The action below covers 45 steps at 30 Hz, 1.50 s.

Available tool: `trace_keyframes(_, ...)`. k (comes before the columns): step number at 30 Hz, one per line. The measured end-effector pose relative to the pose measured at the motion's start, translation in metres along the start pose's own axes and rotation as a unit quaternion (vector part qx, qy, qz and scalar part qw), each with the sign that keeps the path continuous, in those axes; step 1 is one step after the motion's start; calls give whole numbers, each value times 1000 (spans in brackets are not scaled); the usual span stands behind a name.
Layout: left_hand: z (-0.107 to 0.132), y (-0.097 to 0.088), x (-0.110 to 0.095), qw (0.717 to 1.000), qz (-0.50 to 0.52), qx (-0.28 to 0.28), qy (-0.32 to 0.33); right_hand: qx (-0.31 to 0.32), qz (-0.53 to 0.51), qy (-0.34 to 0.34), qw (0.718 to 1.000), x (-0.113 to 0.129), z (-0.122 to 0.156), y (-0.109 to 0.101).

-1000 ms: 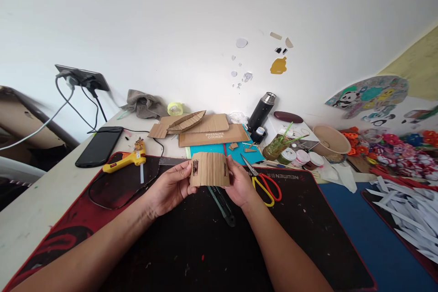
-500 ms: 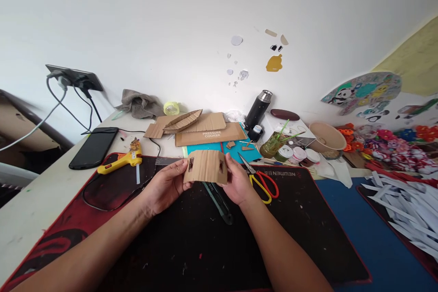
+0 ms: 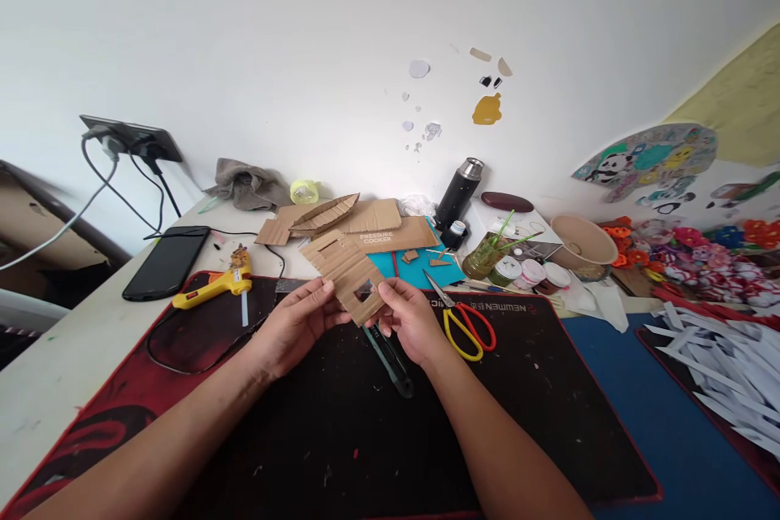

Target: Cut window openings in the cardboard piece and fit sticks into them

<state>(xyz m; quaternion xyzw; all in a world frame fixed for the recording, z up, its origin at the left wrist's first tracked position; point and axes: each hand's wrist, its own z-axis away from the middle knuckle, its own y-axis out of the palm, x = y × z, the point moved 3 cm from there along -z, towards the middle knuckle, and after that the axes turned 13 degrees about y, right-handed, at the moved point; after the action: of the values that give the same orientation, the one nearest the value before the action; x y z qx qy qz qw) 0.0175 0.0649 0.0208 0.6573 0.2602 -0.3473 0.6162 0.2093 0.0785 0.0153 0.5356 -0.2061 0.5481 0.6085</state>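
Cardboard piece (image 3: 346,270) with two cut-out holes is up in front of me, tilted, above the far edge of the black mat (image 3: 341,447). My left hand (image 3: 301,318) pinches its lower left edge, thumb on top, and my right hand (image 3: 414,321) grips the right corner beside the larger hole. Right below my fingers a green cutter (image 3: 394,370) lies on the mat, its upper end hidden from me. Scissors (image 3: 449,306) with one yellow and one red handle lie just right of my right hand. On my left, the yellow glue gun (image 3: 213,289) rests at the mat's edge, its cord looping over the mat, with a black phone (image 3: 167,262) beyond it. Behind my piece, a long cardboard strip (image 3: 390,240) marked PRESSURE COOKER and a boat-shaped cardboard (image 3: 326,215) crowd the back, near a blue sheet (image 3: 420,276) with small scraps. Farther right stand a black flask (image 3: 458,193), small jars (image 3: 505,270) and a bowl (image 3: 585,231), with white paper strips (image 3: 725,374) heaped at the far right.
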Motion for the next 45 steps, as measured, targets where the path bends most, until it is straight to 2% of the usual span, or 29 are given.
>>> trace_keyframes(7,-6,-7,0,997,-45,-66,19,23,33,1,999,-2,2,4)
trace_keyframes(14,-6,-8,-1,991,-73,-99,48,0,48,-13,999,-3,-1,0)
trace_keyframes(22,-5,-6,-2,994,-64,-80,44,13,65,-8,998,-2,2,1)
trace_keyframes(26,-4,-5,-3,993,-63,-75,60,45,62,16,997,-5,2,3)
trace_keyframes(30,-3,-1,-3,999,-23,-37,13,103,45,35,993,-8,3,3)
trace_keyframes(34,0,2,-4,999,34,-7,-28,130,27,44,990,-8,5,2)
trace_keyframes(45,2,2,-1,995,90,22,-35,168,30,64,983,-8,7,4)
